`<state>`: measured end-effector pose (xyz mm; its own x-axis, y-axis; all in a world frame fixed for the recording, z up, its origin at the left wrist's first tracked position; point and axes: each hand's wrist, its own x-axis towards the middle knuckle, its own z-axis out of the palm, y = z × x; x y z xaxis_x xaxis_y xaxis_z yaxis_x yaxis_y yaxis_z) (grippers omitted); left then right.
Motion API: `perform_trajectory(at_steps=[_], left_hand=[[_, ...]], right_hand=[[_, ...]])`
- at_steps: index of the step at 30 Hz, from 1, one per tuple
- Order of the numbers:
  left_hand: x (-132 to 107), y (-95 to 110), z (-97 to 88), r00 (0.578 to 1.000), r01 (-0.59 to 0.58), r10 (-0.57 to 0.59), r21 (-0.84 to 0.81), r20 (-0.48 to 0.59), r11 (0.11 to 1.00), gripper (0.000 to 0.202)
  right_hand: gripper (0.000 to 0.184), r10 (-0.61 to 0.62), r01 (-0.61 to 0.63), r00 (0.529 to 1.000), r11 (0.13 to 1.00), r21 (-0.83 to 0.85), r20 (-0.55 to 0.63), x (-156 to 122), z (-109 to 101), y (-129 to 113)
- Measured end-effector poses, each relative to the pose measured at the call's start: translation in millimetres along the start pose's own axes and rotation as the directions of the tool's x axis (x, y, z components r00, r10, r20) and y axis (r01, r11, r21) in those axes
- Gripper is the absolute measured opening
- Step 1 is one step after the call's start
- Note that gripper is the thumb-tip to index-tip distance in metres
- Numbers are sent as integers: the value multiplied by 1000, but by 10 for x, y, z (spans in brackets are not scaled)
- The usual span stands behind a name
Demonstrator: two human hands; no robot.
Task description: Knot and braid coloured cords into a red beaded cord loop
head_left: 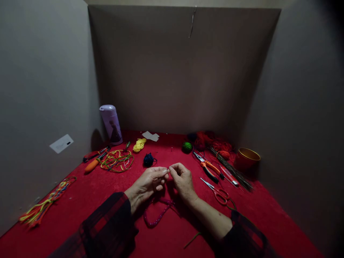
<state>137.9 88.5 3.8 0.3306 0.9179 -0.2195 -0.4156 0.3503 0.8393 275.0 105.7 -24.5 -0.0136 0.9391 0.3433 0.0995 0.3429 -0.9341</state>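
My left hand [149,182] and my right hand [182,180] meet fingertip to fingertip over the red cloth [113,200] in the middle of the table. Both pinch something small and thin between thumb and forefinger; I cannot make out what it is. A pink-purple sparkly cord [158,215] lies curved on the cloth just below my hands, running up towards them. A dark blue ball [148,159] sits a little beyond my left hand.
Coloured cords [117,160], a yellow bundle [139,144], an orange-handled tool [92,165] and a lilac flask [111,124] lie left. Pliers [211,169], red scissors [219,193], thin sticks [231,169], a green ball [187,147] and an orange cup [247,157] lie right. Cardboard walls enclose the table.
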Motion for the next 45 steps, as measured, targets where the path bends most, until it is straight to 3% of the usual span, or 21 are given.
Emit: perform_trajectory(at_steps=[3,6,8,11,14,19,26,30,37,41,43,45], left_hand=[[6,13,4,997,-66,66,1,-50,998,19],[17,46,24,964,-149,184,186,-189,971,21],[26,68,38,918,-227,327,380,-223,897,17],[34,89,43,867,-312,469,548,-171,776,10],[19,105,35,897,-264,407,531,-171,805,15],[-26,110,46,971,-151,202,329,-125,932,24],[-37,84,60,980,-189,191,40,-50,981,26],[-30,82,34,981,-193,193,2,-8,981,20],[-14,82,32,979,-193,190,-39,-69,980,18],[14,98,5,960,-219,228,71,-163,973,24],[35,94,-19,936,-242,292,245,-196,939,25],[54,82,-39,897,-286,404,460,-180,840,19]], right_hand=[[19,-23,23,998,1000,-8,64,-26,8,-29],[19,-55,60,993,997,-46,106,-45,12,-40],[19,-67,75,993,994,-80,102,-55,14,-46],[19,-75,87,990,991,-102,116,-71,17,-64],[20,-69,78,993,992,-100,92,-75,12,-75],[20,-6,7,1000,999,-48,24,-30,-13,-44],[21,58,-69,989,995,78,135,-5,-4,-46],[24,92,-108,984,988,106,153,-1,6,-38],[20,-16,24,986,999,-46,166,-35,6,-55],[19,-35,45,987,997,-59,159,-35,8,-43],[20,-38,48,988,997,-63,147,-32,7,-30],[20,-42,50,989,997,-53,145,-31,4,-23]])
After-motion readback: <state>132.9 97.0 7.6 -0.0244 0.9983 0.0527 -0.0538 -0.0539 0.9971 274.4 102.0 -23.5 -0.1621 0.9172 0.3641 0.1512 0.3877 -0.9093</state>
